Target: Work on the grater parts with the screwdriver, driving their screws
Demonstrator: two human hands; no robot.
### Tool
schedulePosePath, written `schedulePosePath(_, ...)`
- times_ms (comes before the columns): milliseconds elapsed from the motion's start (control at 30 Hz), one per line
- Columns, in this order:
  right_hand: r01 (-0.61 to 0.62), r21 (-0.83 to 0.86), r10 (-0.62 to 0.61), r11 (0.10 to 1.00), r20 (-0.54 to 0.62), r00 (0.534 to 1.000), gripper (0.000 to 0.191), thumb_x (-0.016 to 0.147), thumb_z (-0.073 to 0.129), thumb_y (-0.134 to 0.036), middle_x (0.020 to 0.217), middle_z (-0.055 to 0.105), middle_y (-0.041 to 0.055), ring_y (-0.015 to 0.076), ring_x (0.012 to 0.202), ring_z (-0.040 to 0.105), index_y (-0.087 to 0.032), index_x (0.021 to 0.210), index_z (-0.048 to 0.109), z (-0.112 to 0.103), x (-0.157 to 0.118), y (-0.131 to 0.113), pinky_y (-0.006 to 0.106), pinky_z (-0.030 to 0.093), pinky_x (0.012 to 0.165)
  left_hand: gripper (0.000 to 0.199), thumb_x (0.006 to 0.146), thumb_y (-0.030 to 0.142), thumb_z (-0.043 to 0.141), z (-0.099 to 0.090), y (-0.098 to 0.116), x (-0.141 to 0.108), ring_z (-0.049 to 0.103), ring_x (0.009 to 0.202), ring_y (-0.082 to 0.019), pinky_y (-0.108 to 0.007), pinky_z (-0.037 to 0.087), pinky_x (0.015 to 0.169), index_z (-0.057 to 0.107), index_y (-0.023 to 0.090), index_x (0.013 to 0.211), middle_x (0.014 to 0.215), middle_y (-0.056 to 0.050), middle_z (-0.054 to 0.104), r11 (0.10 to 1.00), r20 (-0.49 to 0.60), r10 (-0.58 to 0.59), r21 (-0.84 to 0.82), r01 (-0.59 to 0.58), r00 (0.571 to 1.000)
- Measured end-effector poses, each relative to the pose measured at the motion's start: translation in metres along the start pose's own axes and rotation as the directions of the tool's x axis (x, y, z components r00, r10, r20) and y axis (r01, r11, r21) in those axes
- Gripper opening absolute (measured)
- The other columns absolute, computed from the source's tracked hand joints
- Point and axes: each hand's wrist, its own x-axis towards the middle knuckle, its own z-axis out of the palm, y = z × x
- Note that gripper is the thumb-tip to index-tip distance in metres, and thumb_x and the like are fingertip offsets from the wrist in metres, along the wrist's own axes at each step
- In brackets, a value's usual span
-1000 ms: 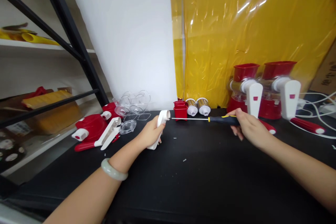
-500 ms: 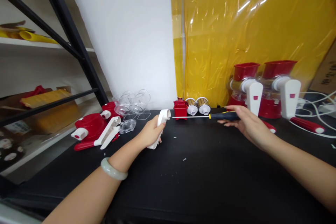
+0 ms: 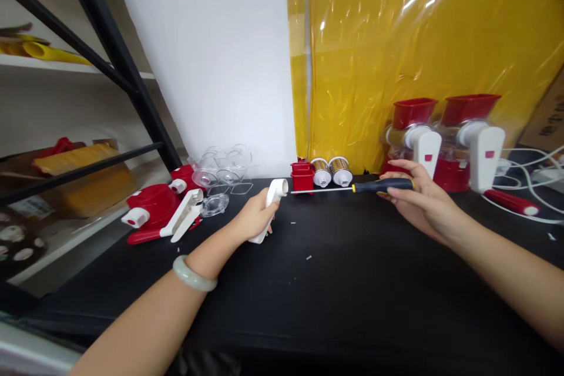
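A white plastic part (image 3: 276, 190) is upright and tilted in my left hand (image 3: 255, 215), whose fingers wrap round its lower half. My right hand (image 3: 416, 197) holds the dark blue handle of a screwdriver (image 3: 382, 185) between thumb and fingers. The screwdriver lies level, and its thin shaft points left, with the tip at the round end of the white part. Whether the tip touches the part is too small to tell. Behind the shaft are small red boxes (image 3: 302, 178) and two metal grater drums (image 3: 340, 171).
Two red and white grinders (image 3: 426, 150) stand at the back right beside white cables (image 3: 533, 182). Clear plastic pieces (image 3: 224, 167) and red housings (image 3: 154, 205) with a white arm lie at the left. Small bits (image 3: 309, 257) dot the black table (image 3: 352, 305). A black-framed shelf (image 3: 145, 111) is far left.
The fingers of my right hand have shifted round the screwdriver handle, with the thumb now along its near side. My left hand still holds the white part. The view has tilted slightly.
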Motion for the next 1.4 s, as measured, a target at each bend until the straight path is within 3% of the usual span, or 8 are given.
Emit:
schedulePosePath(233, 0.026, -0.532, -0.004, 0.846, 0.043, 0.999, 0.037, 0.092, 0.052, -0.060, 0.060, 0.051, -0.0032, 0.0151, 0.047, 0.050, -0.025, 0.102, 0.059, -0.009, -0.001, -0.002, 0.029, 0.042, 0.046, 0.026, 0.090, 0.034, 0.052, -0.001, 0.000, 0.002, 0.058, 0.041, -0.016, -0.026, 0.047, 0.040, 0.047, 0.018, 0.111, 0.064, 0.003, 0.055, 1.000, -0.016, -0.025, -0.017, 0.024, 1.000)
schedulePosePath(367, 0.170, -0.269, -0.162, 0.948, 0.051, 0.985, 0.046, 0.071, 0.080, -0.041, 0.094, 0.057, -0.0003, 0.0177, 0.079, 0.063, -0.031, 0.108, 0.055, -0.004, 0.000, -0.010, 0.032, 0.054, 0.070, 0.027, 0.090, 0.036, 0.054, 0.000, 0.002, 0.001, 0.059, 0.042, -0.016, -0.025, 0.046, 0.040, 0.048, 0.018, 0.110, 0.064, 0.003, 0.056, 1.000, -0.013, -0.024, -0.020, 0.024, 1.000)
schedulePosePath(500, 0.072, -0.015, -0.071, 0.997, 0.032, 0.997, 0.043, 0.070, 0.076, -0.052, 0.093, 0.061, -0.0001, 0.0205, 0.082, 0.065, -0.030, 0.099, 0.052, 0.002, 0.001, -0.011, 0.036, 0.056, 0.070, 0.027, 0.091, 0.036, 0.054, 0.002, 0.003, 0.000, 0.059, 0.043, -0.016, -0.025, 0.047, 0.041, 0.048, 0.018, 0.110, 0.064, 0.003, 0.056, 1.000, -0.027, -0.002, 0.005, 0.002, 1.000)
schedulePosePath(700, 0.035, -0.425, -0.034, 0.905, 0.009, 0.999, 0.043, 0.089, 0.050, -0.065, 0.057, 0.047, -0.0041, 0.0133, 0.045, 0.045, -0.023, 0.088, 0.059, -0.002, 0.001, -0.009, 0.028, 0.040, 0.045, 0.031, 0.090, 0.038, 0.055, 0.002, 0.000, 0.002, 0.059, 0.043, -0.015, -0.025, 0.047, 0.041, 0.048, 0.017, 0.112, 0.066, 0.003, 0.056, 1.000, -0.031, 0.014, 0.017, -0.013, 0.999)
schedulePosePath(900, 0.100, -0.071, -0.101, 0.992, -0.008, 0.995, 0.048, 0.064, 0.081, -0.041, 0.095, 0.059, -0.0024, 0.0172, 0.082, 0.064, -0.031, 0.103, 0.054, -0.001, 0.005, -0.006, 0.033, 0.056, 0.074, 0.033, 0.090, 0.037, 0.053, 0.003, -0.002, 0.003, 0.059, 0.043, -0.016, -0.026, 0.048, 0.042, 0.048, 0.018, 0.117, 0.066, 0.003, 0.056, 0.999, 0.000, 0.036, 0.033, -0.036, 0.999)
schedulePosePath(1000, 0.000, -0.012, 0.000, 1.000, 0.008, 1.000, 0.040, 0.075, 0.067, -0.059, 0.080, 0.061, -0.0023, 0.0175, 0.066, 0.063, -0.029, 0.097, 0.053, -0.001, 0.006, -0.006, 0.033, 0.054, 0.060, 0.036, 0.090, 0.038, 0.053, 0.004, -0.001, 0.002, 0.060, 0.044, -0.016, -0.026, 0.049, 0.042, 0.047, 0.019, 0.119, 0.066, 0.003, 0.056, 0.999, -0.002, 0.027, 0.041, -0.027, 1.000)
schedulePosePath(1167, -0.052, -0.416, 0.042, 0.908, -0.034, 0.999, 0.046, 0.090, 0.046, -0.064, 0.044, 0.042, -0.0056, 0.0134, 0.039, 0.043, -0.022, 0.079, 0.059, -0.006, 0.006, -0.008, 0.028, 0.037, 0.043, 0.030, 0.091, 0.035, 0.051, 0.004, 0.004, 0.000, 0.060, 0.043, -0.017, -0.026, 0.049, 0.041, 0.047, 0.019, 0.116, 0.065, 0.003, 0.055, 0.999, -0.010, -0.001, 0.047, 0.001, 1.000)
schedulePosePath(1400, 0.156, -0.168, -0.149, 0.973, 0.052, 0.987, 0.042, 0.064, 0.076, -0.029, 0.089, 0.057, -0.0017, 0.0177, 0.081, 0.060, -0.027, 0.101, 0.058, -0.007, 0.007, -0.002, 0.033, 0.054, 0.073, 0.029, 0.091, 0.036, 0.050, 0.002, 0.004, 0.001, 0.060, 0.042, -0.015, -0.025, 0.050, 0.041, 0.046, 0.018, 0.114, 0.065, 0.004, 0.055, 0.998, -0.032, 0.013, 0.055, -0.011, 0.999)
